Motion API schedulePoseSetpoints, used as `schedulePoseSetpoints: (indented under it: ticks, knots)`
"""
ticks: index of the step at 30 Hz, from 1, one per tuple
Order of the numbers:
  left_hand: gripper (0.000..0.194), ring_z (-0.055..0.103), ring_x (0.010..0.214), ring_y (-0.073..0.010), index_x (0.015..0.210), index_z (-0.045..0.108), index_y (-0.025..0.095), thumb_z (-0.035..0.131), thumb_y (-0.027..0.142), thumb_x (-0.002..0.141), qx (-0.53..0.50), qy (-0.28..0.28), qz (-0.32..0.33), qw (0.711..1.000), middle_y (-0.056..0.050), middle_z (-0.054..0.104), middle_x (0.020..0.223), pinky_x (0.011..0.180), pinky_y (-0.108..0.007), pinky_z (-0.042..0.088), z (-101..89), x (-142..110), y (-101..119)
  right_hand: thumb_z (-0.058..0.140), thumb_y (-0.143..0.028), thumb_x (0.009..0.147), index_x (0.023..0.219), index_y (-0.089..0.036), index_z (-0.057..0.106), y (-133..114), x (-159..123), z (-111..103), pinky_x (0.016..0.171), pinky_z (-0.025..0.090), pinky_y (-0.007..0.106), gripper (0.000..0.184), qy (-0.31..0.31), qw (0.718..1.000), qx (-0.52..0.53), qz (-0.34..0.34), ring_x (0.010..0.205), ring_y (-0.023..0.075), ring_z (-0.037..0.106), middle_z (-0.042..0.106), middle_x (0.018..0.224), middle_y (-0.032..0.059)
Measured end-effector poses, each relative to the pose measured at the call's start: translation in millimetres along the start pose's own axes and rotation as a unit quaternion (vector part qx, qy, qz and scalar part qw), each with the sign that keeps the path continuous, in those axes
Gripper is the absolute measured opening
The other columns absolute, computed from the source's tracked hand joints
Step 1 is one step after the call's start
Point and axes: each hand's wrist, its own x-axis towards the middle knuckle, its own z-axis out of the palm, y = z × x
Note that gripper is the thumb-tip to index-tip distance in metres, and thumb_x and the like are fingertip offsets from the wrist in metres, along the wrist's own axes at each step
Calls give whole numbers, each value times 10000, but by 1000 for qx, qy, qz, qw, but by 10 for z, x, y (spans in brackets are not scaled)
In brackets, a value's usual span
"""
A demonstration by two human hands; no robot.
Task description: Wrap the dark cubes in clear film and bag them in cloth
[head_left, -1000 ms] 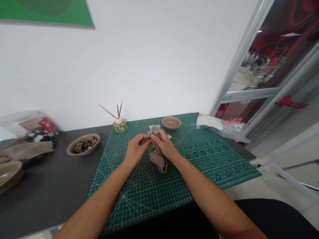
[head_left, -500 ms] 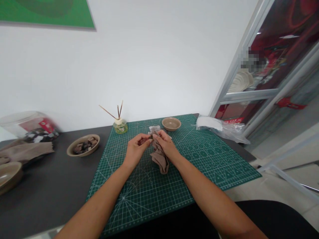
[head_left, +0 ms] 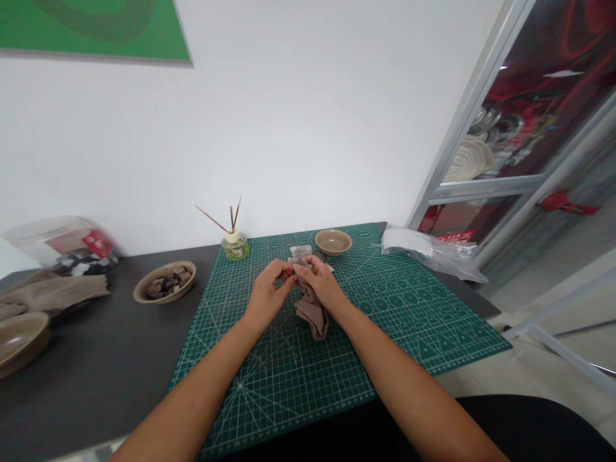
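A crumpled piece of brown cloth (head_left: 312, 312) hangs in folds just over the green cutting mat (head_left: 269, 410). My right hand (head_left: 321, 281) is closed round its upper part, thumb on top. My left hand (head_left: 271, 287) meets it from the other side, thumb and fingertips pinched together at the cloth's upper edge. Whatever small part lies between those fingertips is too small to make out. Just behind my hands lies a clear plastic packet (head_left: 301, 251), partly covered by them. A shallow tan bowl (head_left: 333, 242) stands beyond my right hand.
Left of the mat, a tan bowl (head_left: 140, 295) holds small brown and black pieces. Farther left are another bowl (head_left: 22, 343), more brown cloth (head_left: 72, 292) and a clear tub (head_left: 48, 237). A reed diffuser (head_left: 235, 246) and a plastic bag (head_left: 433, 253) stand near the wall.
The whole view has shifted slightly, moving things right and down in the picture. Both hands stay at the cloth, with only small finger movements.
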Motion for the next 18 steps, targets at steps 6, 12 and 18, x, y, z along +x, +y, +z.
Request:
schedulePoseSetpoints:
  ticks: [6,12,18]
  knots:
    - [69,536,675,-142,804,653,183,608,231,783,-31,4,-43,999,8,604,721,633,-239,425,-1,-10,-18,676,-494,708,799,-222,451,-60,-29,-4,500,302,232,364,-17,998,51,-17,536,98,382,451,621,-63]
    - [130,512,625,-125,769,652,172,665,299,740,-137,35,-81,987,17,588,697,591,-227,414,7,-4,1,656,-552,713,780,-217,470,-115,-41,37,531,358,240,389,-40,996,83,4,569,103,415,456,644,-53]
    - [58,514,658,-134,740,627,178,635,236,743,-108,0,-52,993,22,544,682,622,-233,424,25,1,21,689,-564,664,806,-216,484,-107,-51,39,525,351,241,428,-44,994,92,26,569,102,427,492,669,-47]
